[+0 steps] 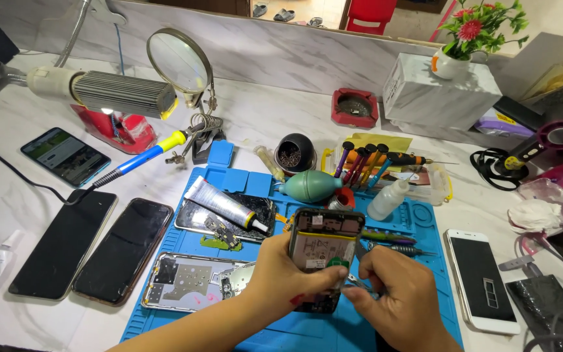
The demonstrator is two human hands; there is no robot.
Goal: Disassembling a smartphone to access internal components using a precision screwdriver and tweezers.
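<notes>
At lower centre, the left hand (281, 277) gripped an opened phone (324, 251) by its edges above the blue mat (418, 221); the right hand (395, 300) pinched tweezers (358, 281) at its lower end. Light, stiff and probably fragile, the phone seemed best held by its frame. Farther up lay a glue tube (224, 203) and a magnifier (179, 60).

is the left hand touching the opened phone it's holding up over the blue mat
Touching. The head view shows the left hand wrapped around the opened phone, fingers pressed against its exposed back above the blue mat.
</notes>
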